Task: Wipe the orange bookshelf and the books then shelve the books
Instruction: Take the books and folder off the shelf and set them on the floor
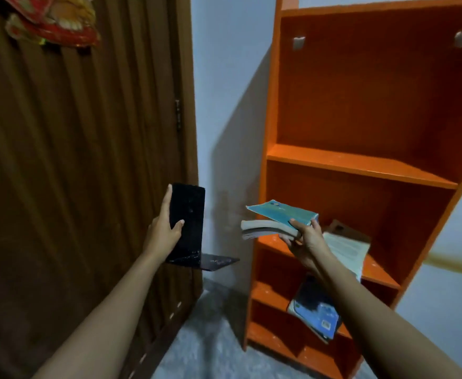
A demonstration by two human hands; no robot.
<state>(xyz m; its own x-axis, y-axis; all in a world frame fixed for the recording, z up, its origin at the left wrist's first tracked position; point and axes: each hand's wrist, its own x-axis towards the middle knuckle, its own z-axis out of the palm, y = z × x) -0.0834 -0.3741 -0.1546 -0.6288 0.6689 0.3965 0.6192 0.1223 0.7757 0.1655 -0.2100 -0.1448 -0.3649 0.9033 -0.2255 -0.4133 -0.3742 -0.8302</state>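
The orange bookshelf (361, 165) stands on the right against a pale wall, its upper shelves bare. My right hand (302, 239) grips a thick book with a teal cover (276, 218), held flat in front of the shelf's left side. My left hand (164, 228) holds a black L-shaped metal bookend (188, 225) upright, left of the shelf. A white-paged book (346, 250) leans on a middle shelf behind my right wrist. A blue book (316, 310) leans on a lower shelf.
A dark brown wooden door (74, 173) fills the left side, with a red and gold ornament (52, 20) hanging near its top. Grey speckled floor (210, 337) lies between door and shelf.
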